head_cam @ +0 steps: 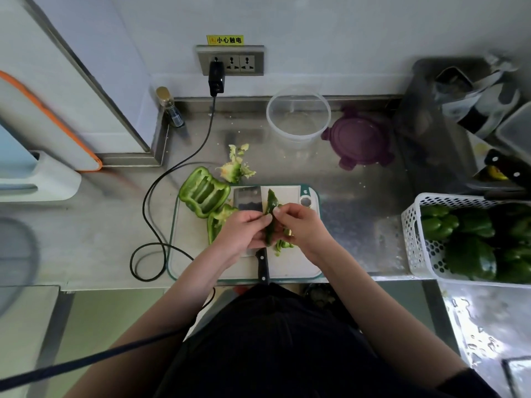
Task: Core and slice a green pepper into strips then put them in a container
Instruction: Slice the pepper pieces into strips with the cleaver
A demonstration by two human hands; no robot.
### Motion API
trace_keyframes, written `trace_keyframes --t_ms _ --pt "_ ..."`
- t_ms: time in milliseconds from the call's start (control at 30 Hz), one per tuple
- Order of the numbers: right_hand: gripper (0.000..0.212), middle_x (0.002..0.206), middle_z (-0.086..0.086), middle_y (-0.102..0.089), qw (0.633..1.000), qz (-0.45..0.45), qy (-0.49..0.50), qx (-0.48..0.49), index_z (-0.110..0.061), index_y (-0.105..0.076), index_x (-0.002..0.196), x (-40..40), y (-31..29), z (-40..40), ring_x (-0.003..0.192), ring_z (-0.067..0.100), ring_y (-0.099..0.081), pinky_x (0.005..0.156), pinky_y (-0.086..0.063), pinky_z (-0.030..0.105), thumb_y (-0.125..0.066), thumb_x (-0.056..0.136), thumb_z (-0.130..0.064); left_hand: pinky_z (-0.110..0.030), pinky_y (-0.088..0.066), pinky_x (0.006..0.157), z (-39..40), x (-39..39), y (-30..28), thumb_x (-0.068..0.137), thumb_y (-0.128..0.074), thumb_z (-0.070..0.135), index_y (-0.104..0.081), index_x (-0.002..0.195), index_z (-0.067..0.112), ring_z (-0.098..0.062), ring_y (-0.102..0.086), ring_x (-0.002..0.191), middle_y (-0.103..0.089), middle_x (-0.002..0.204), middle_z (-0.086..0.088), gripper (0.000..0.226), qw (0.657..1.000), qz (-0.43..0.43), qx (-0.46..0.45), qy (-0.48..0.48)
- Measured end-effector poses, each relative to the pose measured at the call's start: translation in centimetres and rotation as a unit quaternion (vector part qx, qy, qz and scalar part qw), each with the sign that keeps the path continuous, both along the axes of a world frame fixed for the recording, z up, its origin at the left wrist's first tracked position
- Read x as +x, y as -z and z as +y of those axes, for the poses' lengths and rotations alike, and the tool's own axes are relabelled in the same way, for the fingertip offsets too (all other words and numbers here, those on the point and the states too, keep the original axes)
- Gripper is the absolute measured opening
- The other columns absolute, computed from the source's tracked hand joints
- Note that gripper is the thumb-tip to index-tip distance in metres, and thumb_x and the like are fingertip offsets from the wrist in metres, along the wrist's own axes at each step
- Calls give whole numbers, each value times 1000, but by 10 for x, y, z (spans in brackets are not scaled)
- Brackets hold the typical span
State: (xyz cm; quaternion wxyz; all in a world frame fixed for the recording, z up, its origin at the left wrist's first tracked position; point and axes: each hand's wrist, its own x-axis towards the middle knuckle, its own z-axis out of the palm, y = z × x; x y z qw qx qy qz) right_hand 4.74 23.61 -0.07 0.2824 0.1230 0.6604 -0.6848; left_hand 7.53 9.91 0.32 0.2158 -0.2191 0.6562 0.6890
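Observation:
Over the white cutting board (293, 262), my left hand (244, 229) and my right hand (301, 225) together hold a bunch of green pepper strips (271, 214), fingers curled round them. A few strips (283, 245) hang or lie below the hands. A cleaver (247, 199) lies flat on the board, its black handle (262, 267) pointing toward me. Two hollowed pepper pieces lie at the board's left: a large one (204, 192) and a smaller one (217, 222). The pepper core (234, 169) sits on the counter behind the board. A clear round container (298, 114) stands open at the back.
A purple lid (359, 139) lies right of the container. A white basket (413, 234) of whole green peppers stands at the right. A black cable (161, 202) runs from the wall socket (230, 61) past the board's left. A small bottle (169, 106) stands at the back left.

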Motion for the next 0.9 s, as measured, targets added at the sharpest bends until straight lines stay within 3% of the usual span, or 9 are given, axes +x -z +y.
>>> trace_keyframes --t_ms 67,200,333,500,633,733,900 --pt "15 64 0 -63 999 19 -25 29 -8 -66 81 -1 -2 0 63 16 -63 69 -58 32 -59 93 -12 -28 -57 63 -1 -1 -1 94 -56 17 -67 95 5 -24 -71 79 -72 90 -16 16 1000 11 -26 13" --pt "12 60 -1 -62 999 -14 -18 -26 1 -66 90 -1 -6 2 56 12 -61 64 -56 26 -60 92 -9 -31 -58 72 -2 -1 -5 95 -53 13 -66 94 6 -24 -71 85 -71 93 -17 15 999 26 -16 41" --pt "16 55 2 -54 999 13 -38 -31 0 -61 77 -4 -11 2 53 15 -54 60 -58 30 -57 92 -3 -27 -58 69 -3 1 -7 97 -48 10 -64 100 3 -23 -71 84 -71 95 -16 17 998 38 -12 46" --pt "12 57 5 -54 998 24 -15 -48 1 -62 81 -4 -11 1 48 14 -52 53 -53 25 -58 91 -1 -38 -58 77 -1 0 -5 97 -49 10 -64 99 3 -29 -70 83 -71 90 -18 17 999 24 41 4" --pt "11 59 7 -55 998 1 -13 -62 5 -61 91 -3 -5 1 52 18 -52 54 -53 27 -50 93 6 -36 -58 75 -3 3 -5 96 -48 7 -64 98 1 -25 -70 77 -70 86 -17 18 998 12 67 5" --pt "17 62 9 -55 996 -15 -2 -87 6 -62 90 -2 -8 3 55 20 -52 54 -53 27 -45 94 7 -34 -59 71 -1 1 -10 95 -51 9 -65 98 1 -25 -70 76 -70 86 -16 17 999 28 37 5" --pt "18 76 14 -58 995 -14 3 -98 2 -68 89 -1 -12 4 71 23 -59 73 -59 36 -54 95 -7 -34 -59 72 -1 -5 -14 95 -54 16 -66 100 6 -25 -70 84 -69 96 -18 17 995 54 -70 37"
